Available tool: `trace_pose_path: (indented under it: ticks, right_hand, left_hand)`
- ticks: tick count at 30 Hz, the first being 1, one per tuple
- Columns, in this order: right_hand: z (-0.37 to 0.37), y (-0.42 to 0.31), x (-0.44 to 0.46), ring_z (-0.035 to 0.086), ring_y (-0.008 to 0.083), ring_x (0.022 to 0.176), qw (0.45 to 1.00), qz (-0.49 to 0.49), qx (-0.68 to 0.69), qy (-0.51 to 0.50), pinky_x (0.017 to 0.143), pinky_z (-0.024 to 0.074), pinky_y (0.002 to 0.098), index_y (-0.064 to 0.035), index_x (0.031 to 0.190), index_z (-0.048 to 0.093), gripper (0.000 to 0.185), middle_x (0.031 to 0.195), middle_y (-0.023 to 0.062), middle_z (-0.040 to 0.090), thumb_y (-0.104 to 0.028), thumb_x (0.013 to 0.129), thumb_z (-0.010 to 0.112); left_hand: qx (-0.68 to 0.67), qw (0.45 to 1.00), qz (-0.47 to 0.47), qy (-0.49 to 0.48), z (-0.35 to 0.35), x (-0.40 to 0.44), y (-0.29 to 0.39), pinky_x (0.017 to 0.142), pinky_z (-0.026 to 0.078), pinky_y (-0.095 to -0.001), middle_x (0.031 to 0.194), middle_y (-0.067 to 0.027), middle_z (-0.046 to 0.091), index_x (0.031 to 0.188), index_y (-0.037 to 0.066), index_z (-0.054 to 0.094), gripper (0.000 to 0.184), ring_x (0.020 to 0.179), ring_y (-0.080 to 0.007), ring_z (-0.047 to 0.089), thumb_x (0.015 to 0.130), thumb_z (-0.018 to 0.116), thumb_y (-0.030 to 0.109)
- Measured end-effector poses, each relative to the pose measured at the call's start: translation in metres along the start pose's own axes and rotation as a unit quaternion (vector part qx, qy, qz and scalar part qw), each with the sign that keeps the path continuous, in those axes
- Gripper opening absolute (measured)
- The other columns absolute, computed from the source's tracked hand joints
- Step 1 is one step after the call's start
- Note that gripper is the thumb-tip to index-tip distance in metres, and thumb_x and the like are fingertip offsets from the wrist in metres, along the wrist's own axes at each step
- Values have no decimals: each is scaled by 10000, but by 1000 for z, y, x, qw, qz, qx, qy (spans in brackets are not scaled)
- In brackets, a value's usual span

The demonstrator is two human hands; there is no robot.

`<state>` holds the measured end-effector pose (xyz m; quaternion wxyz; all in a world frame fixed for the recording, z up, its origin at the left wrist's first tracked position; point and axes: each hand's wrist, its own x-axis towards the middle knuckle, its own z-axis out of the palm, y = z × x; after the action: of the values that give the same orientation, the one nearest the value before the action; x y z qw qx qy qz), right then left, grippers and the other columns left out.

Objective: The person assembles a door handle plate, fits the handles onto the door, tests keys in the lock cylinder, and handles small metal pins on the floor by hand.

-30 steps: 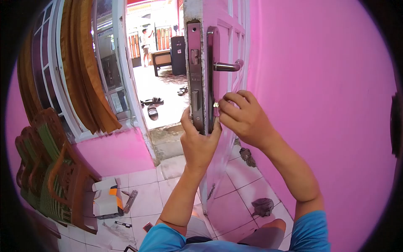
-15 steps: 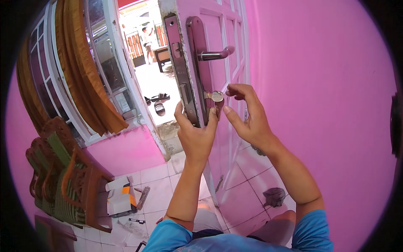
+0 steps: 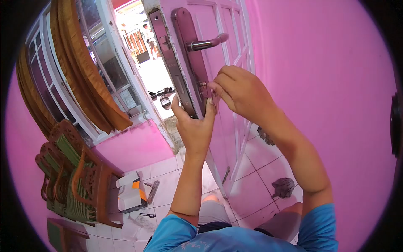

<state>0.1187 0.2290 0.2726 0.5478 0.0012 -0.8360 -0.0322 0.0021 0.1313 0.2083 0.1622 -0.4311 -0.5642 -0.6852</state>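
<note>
My left hand [image 3: 195, 132] grips the edge of the pink panelled door [image 3: 212, 27] low on the lock. Its thumb lies against the bottom of the long handle plate [image 3: 187, 42], and its fingers wrap past the metal lock faceplate [image 3: 171, 63]. My right hand [image 3: 245, 90] is closed at the keyhole, thumb and fingers pinching a key whose head they mostly hide. Below that pinch another key [image 3: 215, 101] hangs near my left thumb. The lever handle [image 3: 210, 43] sticks out to the right above both hands.
Carved wooden chairs [image 3: 90, 185] stand at the left under a curtained window [image 3: 107, 54]. An opened box [image 3: 132, 195] and small tools lie on the tiled floor. A dark crumpled cloth [image 3: 283, 187] lies right of the door. Sandals [image 3: 166, 101] and a person [image 3: 149, 40] are outside.
My right hand has gone from open beside the key to pinching its head, with the wrist turned over. My left hand keeps its hold. The view has shifted slightly.
</note>
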Motion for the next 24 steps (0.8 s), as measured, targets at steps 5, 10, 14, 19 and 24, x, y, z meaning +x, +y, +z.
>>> trace_pose_path:
  ticks: [5,10,14,19,24]
  right_hand:
    - [0,3,3,590,287,673,982,137,116,-63,626,473,408,4,808,665,366,741,116,593,-307,987,593]
    - [12,3,-3,538,115,668,856,347,377,-71,618,467,314,34,893,711,523,773,64,643,-445,1019,544]
    - [9,-1,-3,555,114,691,833,359,419,-52,637,475,286,53,952,703,529,770,46,637,-443,1027,537]
    - [10,-1,-15,609,122,774,829,365,420,-60,676,491,280,62,1113,624,575,836,67,632,-494,969,618]
    - [20,1,-31,619,136,801,858,284,426,-47,703,496,302,71,1135,598,445,898,101,642,-311,916,657]
  left_hand:
    - [-24,999,23,2,5,0,-13,785,544,-347,997,-191,699,1382,-65,347,744,877,-242,704,843,792,187]
    - [-36,998,51,13,7,1,-14,804,541,-338,1032,-193,689,1386,-77,345,738,914,-237,695,852,789,172]
    - [-23,997,65,22,8,1,-15,827,536,-334,1070,-190,680,1381,-77,353,723,949,-229,688,858,786,173]
    - [-68,997,20,-12,6,-1,-15,868,503,-309,1110,-132,625,1354,-52,394,600,979,-188,633,920,742,173]
    - [-20,999,48,18,4,-4,-19,898,483,-324,1128,-129,607,1333,-42,433,494,987,-191,602,1052,503,358]
